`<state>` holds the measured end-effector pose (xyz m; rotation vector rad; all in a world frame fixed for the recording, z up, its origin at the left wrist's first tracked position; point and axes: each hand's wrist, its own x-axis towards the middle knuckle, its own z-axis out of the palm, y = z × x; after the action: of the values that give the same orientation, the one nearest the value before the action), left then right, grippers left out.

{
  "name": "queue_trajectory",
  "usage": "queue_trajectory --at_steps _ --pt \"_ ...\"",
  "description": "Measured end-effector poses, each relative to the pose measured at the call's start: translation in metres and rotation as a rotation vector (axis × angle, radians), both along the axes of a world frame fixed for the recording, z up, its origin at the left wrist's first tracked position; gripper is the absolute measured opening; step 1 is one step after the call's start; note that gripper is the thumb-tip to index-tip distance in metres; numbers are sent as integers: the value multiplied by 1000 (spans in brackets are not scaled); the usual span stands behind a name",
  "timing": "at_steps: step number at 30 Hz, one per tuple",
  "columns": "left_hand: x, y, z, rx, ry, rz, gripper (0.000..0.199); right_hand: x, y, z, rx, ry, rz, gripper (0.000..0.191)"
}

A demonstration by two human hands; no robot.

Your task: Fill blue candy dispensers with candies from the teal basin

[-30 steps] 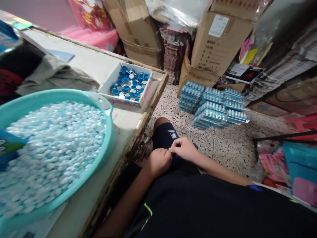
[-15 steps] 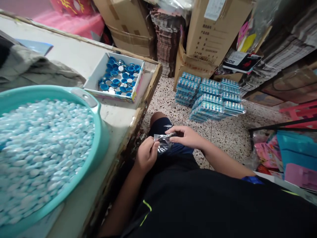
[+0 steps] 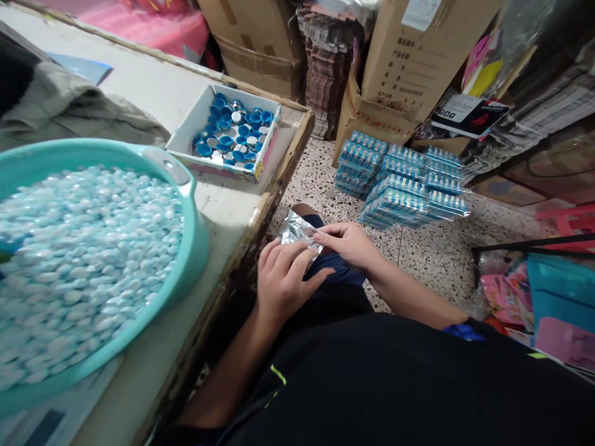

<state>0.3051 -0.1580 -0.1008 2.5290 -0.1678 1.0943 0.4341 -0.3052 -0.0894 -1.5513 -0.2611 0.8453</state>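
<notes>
A crinkled silver foil packet [image 3: 295, 228] lies above my lap. My right hand [image 3: 346, 243] pinches its right edge between thumb and fingers. Over its lower part rests my left hand [image 3: 286, 275], with the fingers spread and the thumb pointing right. On the table to the left stands a large turquoise tub [image 3: 193, 229] full of small pale blue and white pieces [image 3: 93, 266]. Behind it, a shallow white box [image 3: 186, 127] holds blue and silver round caps [image 3: 232, 133]. Neither hand touches the tub or the box.
The worn wooden table edge [image 3: 274, 198] runs diagonally beside my left arm. Stacks of blue wrapped packs [image 3: 395, 195] stand on the speckled floor [image 3: 309, 167]. Cardboard boxes [image 3: 418, 56] are behind them. A grey cloth [image 3: 83, 111] lies on the table at the upper left.
My left hand has gone from a closed grip to spread fingers over the packet. The packet now shows flatter and farther left. The camera view has shifted slightly.
</notes>
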Motion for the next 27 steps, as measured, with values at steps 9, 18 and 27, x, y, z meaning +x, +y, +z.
queue_trajectory --at_steps 9,18,27 --pt "7 4 -35 -345 -1 -90 9 -3 -9 -3 13 -103 95 58" --pt "3 1 -46 -414 40 -97 4 -2 -17 9 -201 -1048 561 22" --pt "7 11 -62 -5 553 -131 40 -6 -8 6 -396 -1220 691 21"
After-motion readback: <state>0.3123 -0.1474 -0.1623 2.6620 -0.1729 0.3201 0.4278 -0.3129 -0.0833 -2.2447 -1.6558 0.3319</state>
